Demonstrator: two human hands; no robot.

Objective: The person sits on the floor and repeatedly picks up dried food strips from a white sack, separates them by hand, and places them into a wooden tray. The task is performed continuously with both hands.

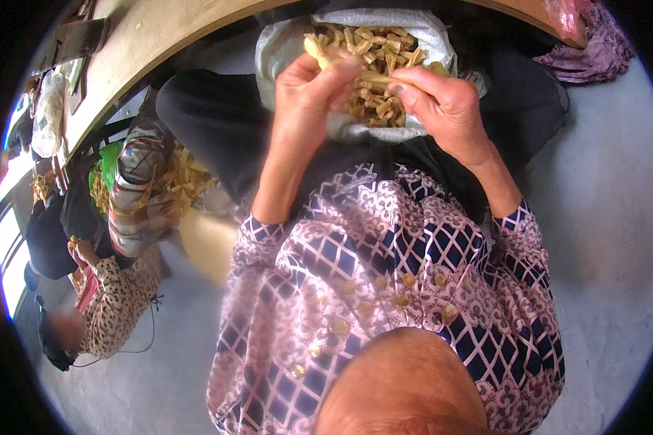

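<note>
Between my two hands stretches a pale dried plant strip (376,78), perhaps a leaf or husk. My left hand (318,81) pinches one end, where a pale yellow folded part (314,48) sticks up past the thumb; the fingers there are blurred. The other end is gripped by the thumb and fingers of my right hand (435,100). Both hands are over an open white woven sack (283,46) in front of me. Many small tan knotted or folded pieces of the same kind of material (386,106) lie in the sack.
A curved wooden table edge (196,24) runs beyond the sack. Loose dried strips (185,179) lie at my left beside a plaid cloth (136,217). A co-worker (119,304) sits farther left, a small piece in hand. Purple cloth (593,60) hangs at the upper right.
</note>
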